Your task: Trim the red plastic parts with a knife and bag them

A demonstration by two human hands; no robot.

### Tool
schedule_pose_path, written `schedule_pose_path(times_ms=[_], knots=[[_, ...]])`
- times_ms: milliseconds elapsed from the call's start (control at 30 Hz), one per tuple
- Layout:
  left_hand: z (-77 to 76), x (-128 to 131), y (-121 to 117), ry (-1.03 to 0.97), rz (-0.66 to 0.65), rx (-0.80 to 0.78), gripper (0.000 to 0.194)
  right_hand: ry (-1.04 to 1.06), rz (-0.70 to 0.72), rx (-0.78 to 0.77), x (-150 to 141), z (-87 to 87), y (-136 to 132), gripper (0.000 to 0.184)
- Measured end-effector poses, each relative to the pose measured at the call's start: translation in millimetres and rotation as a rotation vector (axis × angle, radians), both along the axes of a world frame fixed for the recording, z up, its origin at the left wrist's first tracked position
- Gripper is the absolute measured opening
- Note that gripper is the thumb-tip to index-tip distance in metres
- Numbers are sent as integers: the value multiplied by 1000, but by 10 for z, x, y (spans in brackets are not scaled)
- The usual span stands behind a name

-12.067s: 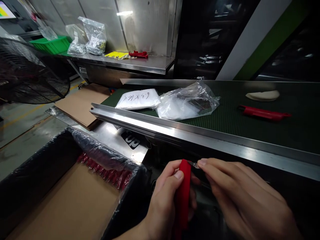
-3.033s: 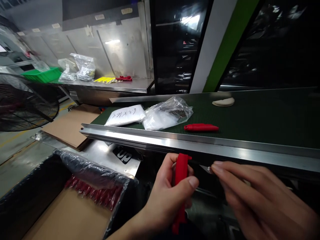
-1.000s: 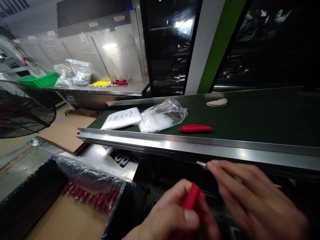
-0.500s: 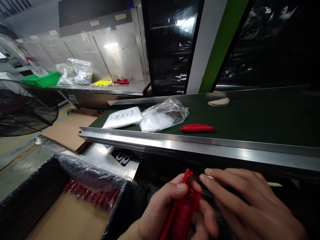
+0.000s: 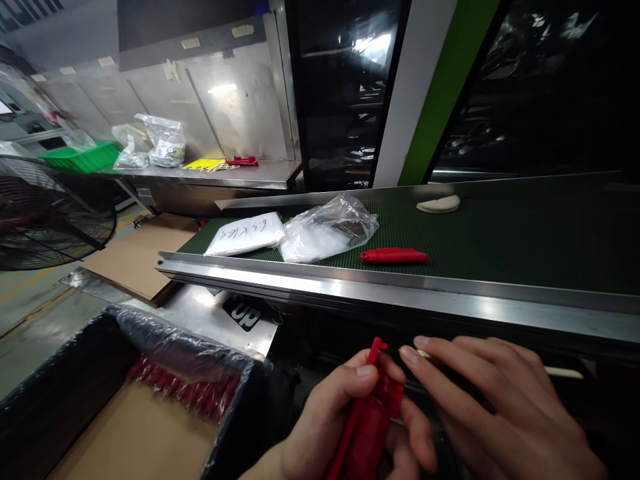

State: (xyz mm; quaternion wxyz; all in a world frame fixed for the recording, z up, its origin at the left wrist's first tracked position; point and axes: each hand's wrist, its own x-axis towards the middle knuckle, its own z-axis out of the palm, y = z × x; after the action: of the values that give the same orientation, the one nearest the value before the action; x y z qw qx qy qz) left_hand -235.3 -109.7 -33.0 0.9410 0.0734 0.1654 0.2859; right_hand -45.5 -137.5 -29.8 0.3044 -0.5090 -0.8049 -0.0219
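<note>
My left hand (image 5: 333, 407) is closed around a red plastic part (image 5: 363, 423) at the bottom middle, the thumb pressing near its top end. A narrow upright piece of the part sticks up above the thumb. Just to the right is my right hand (image 5: 500, 400), fingers bent over a slim cream-coloured stick-like tool (image 5: 564, 372). One end of it juts out behind the hand; the other shows by the fingertips, close to the red part. Whether it touches the part I cannot tell. On the green conveyor belt (image 5: 500, 247) lies another red part (image 5: 394, 256).
A metal rail (image 5: 350, 288) edges the belt. Two plastic bags (image 5: 245, 235) and a cream curved piece (image 5: 439, 204) lie on it. At lower left stands a plastic-lined black box (image 5: 55, 373) with red parts and cardboard. A fan (image 5: 45, 213) and a metal bench (image 5: 250, 175) are farther left.
My right hand has shifted slightly, and more of the cream tool shows behind it. My left hand still grips the red part, almost in the same place.
</note>
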Motion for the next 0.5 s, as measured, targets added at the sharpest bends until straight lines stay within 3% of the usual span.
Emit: schedule_pose_path(times_ms=[100, 233, 367, 500], knots=[[-169, 4, -75, 6, -8, -52, 30, -37, 6, 60, 117, -11, 24, 57], [-345, -19, -183, 13, -26, -111, 29, 59, -132, 158, 213, 4, 89, 62], [-273, -60, -110, -22, 6, -64, 32, -30, -199, 117, 364, 14, 366, 55], [-186, -129, 28, 13, 69, -9, 30, -328, -466, 33, 950, -100, 949, 29]])
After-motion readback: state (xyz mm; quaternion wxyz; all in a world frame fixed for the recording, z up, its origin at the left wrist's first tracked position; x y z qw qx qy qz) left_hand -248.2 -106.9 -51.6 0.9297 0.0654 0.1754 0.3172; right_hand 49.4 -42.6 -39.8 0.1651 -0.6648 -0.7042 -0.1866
